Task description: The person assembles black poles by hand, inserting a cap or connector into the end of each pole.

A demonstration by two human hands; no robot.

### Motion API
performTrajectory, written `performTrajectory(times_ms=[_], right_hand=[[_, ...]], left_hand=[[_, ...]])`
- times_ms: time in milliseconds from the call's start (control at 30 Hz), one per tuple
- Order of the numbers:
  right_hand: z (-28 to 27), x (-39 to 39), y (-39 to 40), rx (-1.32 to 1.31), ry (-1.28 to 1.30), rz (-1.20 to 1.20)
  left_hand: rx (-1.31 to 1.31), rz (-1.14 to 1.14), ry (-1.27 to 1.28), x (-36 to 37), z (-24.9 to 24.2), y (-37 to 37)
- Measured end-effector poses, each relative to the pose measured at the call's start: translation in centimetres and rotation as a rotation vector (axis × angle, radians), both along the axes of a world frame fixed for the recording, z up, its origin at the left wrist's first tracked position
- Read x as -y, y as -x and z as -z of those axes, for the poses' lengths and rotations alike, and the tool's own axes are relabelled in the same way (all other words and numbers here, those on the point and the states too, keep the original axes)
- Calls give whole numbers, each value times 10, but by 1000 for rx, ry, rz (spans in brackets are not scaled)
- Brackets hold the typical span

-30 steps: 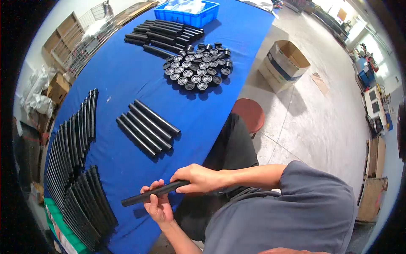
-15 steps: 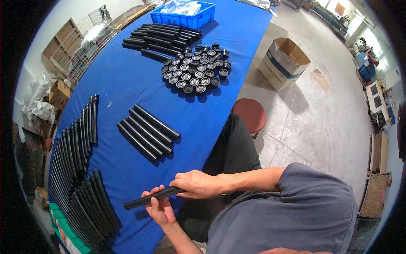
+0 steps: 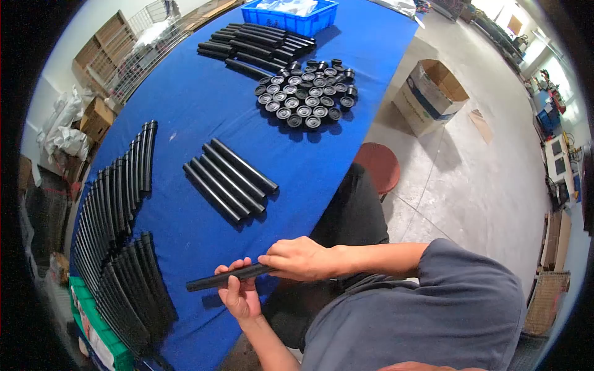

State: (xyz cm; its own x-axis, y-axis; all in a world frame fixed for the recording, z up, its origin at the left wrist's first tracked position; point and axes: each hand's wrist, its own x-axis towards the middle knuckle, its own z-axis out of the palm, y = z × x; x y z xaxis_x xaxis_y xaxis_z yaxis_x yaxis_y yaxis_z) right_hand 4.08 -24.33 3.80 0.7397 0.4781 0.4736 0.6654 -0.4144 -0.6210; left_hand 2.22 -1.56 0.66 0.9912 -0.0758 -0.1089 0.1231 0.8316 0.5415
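Observation:
A black tube [image 3: 213, 282] is held between my two hands above the near edge of the blue-covered table. My left hand [image 3: 241, 298] cradles it near the middle, thumb on one side and fingers on the other. My right hand [image 3: 300, 256] is closed round the end nearer my body and hides that end. Beyond my hands, several loose black tubes [image 3: 232, 182] lie side by side. Farther off sits a cluster of round black caps [image 3: 303, 99], many with ringed faces up.
To the left are long rows of black tubes [image 3: 117, 198] beside a green crate [image 3: 105, 331]. More tubes [image 3: 257, 46] and a blue crate [image 3: 315, 23] are at the far end. A red stool [image 3: 378, 166] and a cardboard box [image 3: 427, 99] stand on the floor.
The view has shifted, so the table's contents appear farther right and slightly higher. Both hands still hold the tube, which now lies a little closer to horizontal in the picture.

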Motion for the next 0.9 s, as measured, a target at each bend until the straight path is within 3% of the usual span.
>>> performTrajectory(times_ms=[100,133,233,267,367,400,533,633,767,800,900], right_hand=[[-39,14,-14,-1150,-74,-214],[-41,15,-16,-1314,-158,-221],[-7,3,-2,-99,-2,6],[-2,4,0,25,36,-28],[-10,8,-1,-381,-48,-84],[-22,12,-7,-742,-106,-180],[-10,6,-2,-152,45,10],[-13,5,0,-127,-22,2],[-44,18,-14,-1214,-173,-159],[5,10,-8,-410,-173,-106],[-10,8,0,-9,79,-52]], left_hand=[[44,14,-2,-2,2,1],[17,1,-19,1,-1,2],[-32,-20,-44,4,-8,0],[-35,-12,-32,2,-5,1],[12,19,-24,-1,0,0],[37,29,-27,-1,0,0],[-14,9,-56,3,-5,-1],[35,52,-30,-2,0,-1],[24,36,-53,0,-3,1],[2,10,-65,4,-6,0],[-26,24,-11,3,-6,-2]])
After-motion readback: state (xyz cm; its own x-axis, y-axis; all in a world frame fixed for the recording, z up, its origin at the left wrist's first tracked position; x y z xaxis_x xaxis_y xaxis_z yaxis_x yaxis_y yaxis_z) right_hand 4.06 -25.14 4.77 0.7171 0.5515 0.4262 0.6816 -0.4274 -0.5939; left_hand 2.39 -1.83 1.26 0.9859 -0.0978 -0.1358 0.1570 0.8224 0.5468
